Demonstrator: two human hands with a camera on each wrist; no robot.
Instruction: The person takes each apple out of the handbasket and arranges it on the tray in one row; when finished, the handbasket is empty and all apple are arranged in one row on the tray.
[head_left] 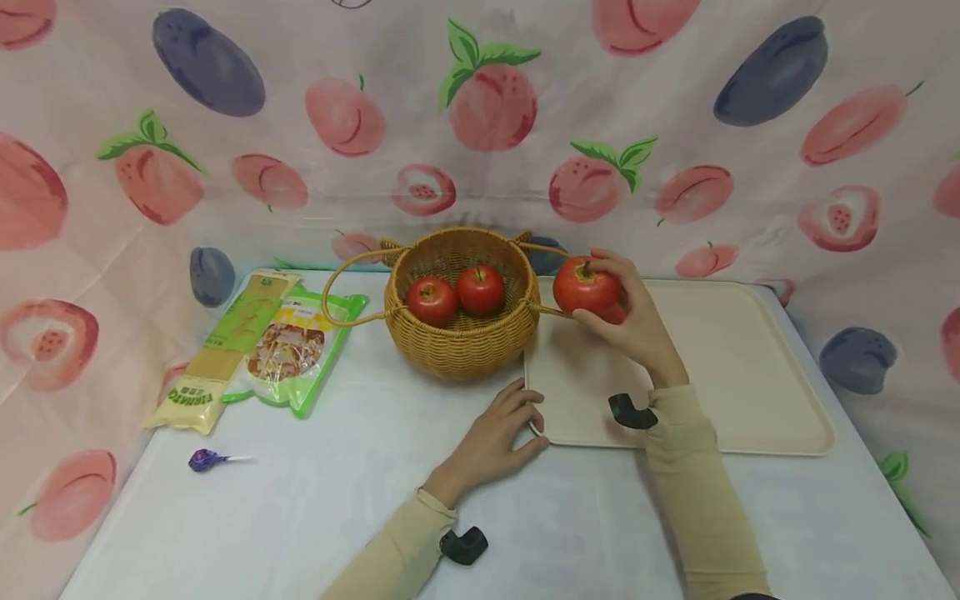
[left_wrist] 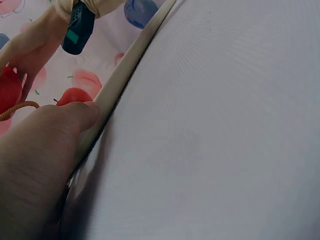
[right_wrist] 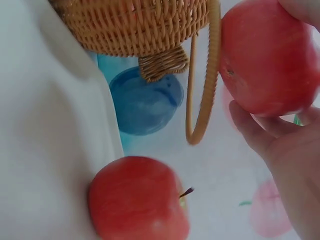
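Observation:
My right hand (head_left: 633,321) grips a red apple (head_left: 585,286) in the air above the left part of a cream tray (head_left: 720,367), close to the basket's right handle. In the right wrist view another apple (right_wrist: 140,197) sits on the tray; in the head view it is mostly hidden behind the held one. Two apples, a left one (head_left: 431,302) and a right one (head_left: 481,290), lie inside a round wicker basket (head_left: 461,350). At the tray's near left corner rests my left hand (head_left: 495,437), fingers loosely bent, thumb (left_wrist: 87,116) touching the rim.
Left of the basket lie a long yellow-green noodle packet (head_left: 225,350) and a green-edged food bag (head_left: 288,354). Nearer the front is a purple-wrapped lollipop (head_left: 206,459). The basket's looped handles (head_left: 330,287) stick out sideways. A fruit-print cloth (head_left: 420,108) hangs behind the table.

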